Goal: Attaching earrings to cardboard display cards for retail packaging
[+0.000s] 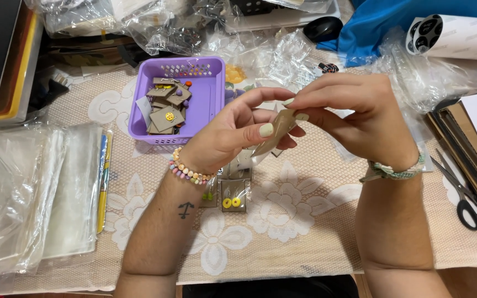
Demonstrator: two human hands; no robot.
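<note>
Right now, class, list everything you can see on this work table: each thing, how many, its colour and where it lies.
basket: one, purple plastic, upper middle of the table, filled with brown cards.
brown cards: a pile, some with small coloured pieces, inside the basket.
bagged earring card: one, yellow rings, below the hands.
clear bags: a stack, far left.
scissors: one pair, black handles, right edge.
paper roll: one, white, top right.
blue cloth: one, top right.
computer mouse: one, black, top middle.
lace tablecloth: one, beige and white.
left hand: beaded bracelet, fingers on a small brown card in clear wrap.
right hand: woven bracelet, pinching the same card's top.
</note>
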